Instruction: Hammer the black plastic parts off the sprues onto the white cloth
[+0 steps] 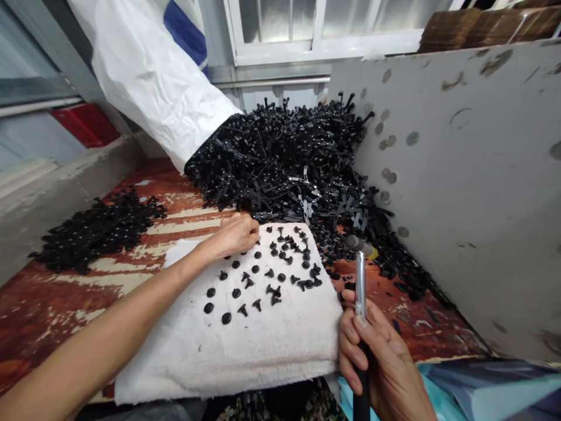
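Note:
My right hand (377, 351) is wrapped around the black grip of a small hammer (360, 280), held upright with its head on top. The head has a dark face on one side and a yellow one on the other. Over the far edge of a folded white cloth (280, 345), my left hand (240, 232) has its fingers closed and pressed together; what they hold, if anything, is hidden. Several small black pegs with round flat heads (226, 318) lie scattered on the cloth, some head up, others on their sides.
Behind the cloth rises a big heap of black metal strips (284, 158), spilling from a white sack (162, 88). At left lies a smaller pile of black parts (100, 231) on the worn red tabletop (175, 213). A grey board (464, 175) walls off the right side.

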